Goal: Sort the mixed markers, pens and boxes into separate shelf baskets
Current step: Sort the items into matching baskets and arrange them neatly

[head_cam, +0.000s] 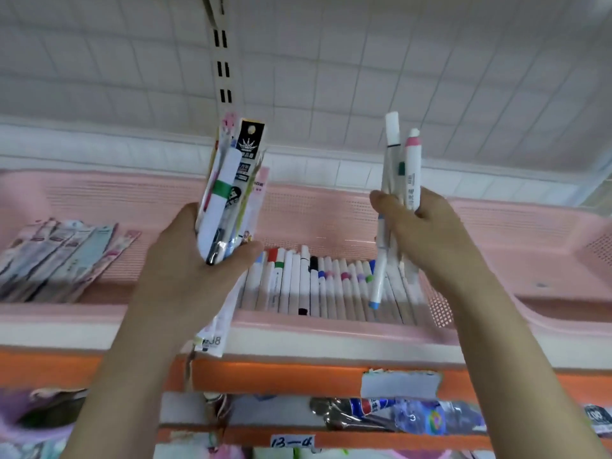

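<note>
My left hand (192, 270) grips an upright bundle of packaged pens and markers (231, 190), raised in front of the pink shelf basket (298, 323). My right hand (427, 233) holds a bunch of loose white markers (400, 167), caps pointing up and a blue-tipped one hanging down. Both hands hover over the basket. Inside it, a row of white markers (318, 283) with coloured caps lies side by side between my hands.
A stack of flat pastel packets (63, 256) lies in the basket's left part. The orange shelf edge (298, 376) carries taped labels, with more packaged goods (397, 415) hanging below. A slotted shelf upright (222, 64) and white grid wall rise behind.
</note>
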Demonstrator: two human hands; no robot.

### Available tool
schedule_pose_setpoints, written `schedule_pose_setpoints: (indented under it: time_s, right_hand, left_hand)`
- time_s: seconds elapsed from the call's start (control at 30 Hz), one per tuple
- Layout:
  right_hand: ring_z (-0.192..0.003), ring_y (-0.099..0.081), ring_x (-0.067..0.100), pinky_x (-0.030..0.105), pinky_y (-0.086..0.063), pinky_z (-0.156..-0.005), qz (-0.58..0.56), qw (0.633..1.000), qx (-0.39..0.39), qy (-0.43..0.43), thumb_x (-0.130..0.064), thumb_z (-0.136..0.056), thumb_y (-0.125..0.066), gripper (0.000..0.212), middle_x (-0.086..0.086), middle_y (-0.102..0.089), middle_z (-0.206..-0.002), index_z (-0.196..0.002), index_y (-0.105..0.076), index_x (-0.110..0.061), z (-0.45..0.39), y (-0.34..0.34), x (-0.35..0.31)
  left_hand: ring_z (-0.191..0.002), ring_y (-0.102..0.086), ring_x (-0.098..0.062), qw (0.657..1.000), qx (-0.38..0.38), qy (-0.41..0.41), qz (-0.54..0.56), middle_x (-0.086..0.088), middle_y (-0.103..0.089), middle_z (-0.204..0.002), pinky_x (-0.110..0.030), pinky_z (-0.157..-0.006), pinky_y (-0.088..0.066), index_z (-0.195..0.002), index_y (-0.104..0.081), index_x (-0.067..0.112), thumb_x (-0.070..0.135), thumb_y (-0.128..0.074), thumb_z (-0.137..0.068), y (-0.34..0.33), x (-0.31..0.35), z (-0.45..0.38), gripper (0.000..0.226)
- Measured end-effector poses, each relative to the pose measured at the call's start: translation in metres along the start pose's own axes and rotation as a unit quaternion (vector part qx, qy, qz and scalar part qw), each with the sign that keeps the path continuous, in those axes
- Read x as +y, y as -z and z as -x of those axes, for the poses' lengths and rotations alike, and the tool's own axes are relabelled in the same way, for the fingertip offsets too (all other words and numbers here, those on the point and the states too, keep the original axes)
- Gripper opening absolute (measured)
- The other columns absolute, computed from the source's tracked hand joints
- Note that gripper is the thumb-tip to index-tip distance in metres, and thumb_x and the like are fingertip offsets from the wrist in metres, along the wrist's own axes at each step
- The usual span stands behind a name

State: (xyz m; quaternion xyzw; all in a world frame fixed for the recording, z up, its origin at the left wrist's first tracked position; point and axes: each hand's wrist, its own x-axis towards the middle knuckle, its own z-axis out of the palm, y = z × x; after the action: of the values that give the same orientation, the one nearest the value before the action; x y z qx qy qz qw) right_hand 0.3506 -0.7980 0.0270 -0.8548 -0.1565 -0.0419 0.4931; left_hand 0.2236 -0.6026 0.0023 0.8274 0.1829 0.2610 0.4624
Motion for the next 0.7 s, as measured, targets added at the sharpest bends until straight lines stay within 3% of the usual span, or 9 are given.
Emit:
schedule_pose_setpoints:
  time_s: [0.17, 0.27, 0.37, 0.53, 0.7]
  right_hand:
    - [-0.044, -0.045, 0.004, 0.015, -0.037, -0.039, 0.055, 0.990, -0.128, 0.016, -0.029, -0.091, -0.051, 0.016, 0.000, -0.052, -0.068, -0.086, -0.049, -0.013, -0.040, -0.032, 0.019]
    - [-0.044, -0.045, 0.005, 0.011, -0.031, -0.031, 0.091, 0.977, -0.194, -0.008, -0.022, -0.091, -0.053, 0.012, 0.001, -0.052, -0.070, -0.092, -0.048, -0.011, -0.047, -0.055, 0.035]
    - [-0.050, -0.045, 0.008, 0.009, -0.029, -0.030, 0.122, 0.961, -0.244, -0.046, -0.021, -0.089, -0.054, 0.012, 0.000, -0.051, -0.070, -0.083, -0.048, -0.013, -0.052, -0.070, 0.045]
    - [-0.053, -0.048, 0.010, 0.019, -0.040, -0.047, 0.154, 0.939, -0.298, -0.074, -0.027, -0.090, -0.053, 0.020, -0.002, -0.050, -0.064, -0.074, -0.048, -0.016, -0.050, -0.088, 0.050]
    - [-0.047, -0.046, 0.009, 0.013, -0.034, -0.038, 0.150, 0.943, -0.283, -0.090, -0.024, -0.086, -0.052, 0.013, -0.003, -0.050, -0.063, -0.077, -0.052, -0.015, -0.052, -0.089, 0.046]
  left_hand:
    - [-0.074, -0.055, 0.013, 0.999, 0.039, 0.023, 0.000, 0.015, -0.062, -0.083, -0.008, -0.055, -0.038, -0.099, -0.053, 0.032, 0.029, -0.070, -0.078, -0.006, 0.009, -0.002, 0.028]
    - [-0.068, -0.055, 0.013, 0.998, 0.055, 0.014, -0.010, 0.014, -0.061, -0.077, -0.004, -0.052, -0.039, -0.096, -0.054, 0.028, 0.023, -0.070, -0.079, -0.010, 0.012, -0.004, 0.024]
    - [-0.063, -0.053, 0.015, 0.998, 0.062, 0.012, -0.020, 0.015, -0.058, -0.072, 0.000, -0.052, -0.037, -0.095, -0.053, 0.027, 0.022, -0.071, -0.079, -0.014, 0.011, -0.007, 0.025]
    - [-0.070, -0.054, 0.015, 0.998, 0.055, -0.003, -0.019, 0.017, -0.059, -0.074, 0.000, -0.054, -0.038, -0.099, -0.052, 0.028, 0.022, -0.071, -0.079, -0.013, 0.010, -0.019, 0.029]
    - [-0.065, -0.055, 0.010, 1.000, 0.024, -0.017, -0.002, 0.010, -0.058, -0.078, -0.002, -0.049, -0.038, -0.098, -0.052, 0.024, 0.031, -0.072, -0.076, -0.029, 0.016, -0.054, 0.030]
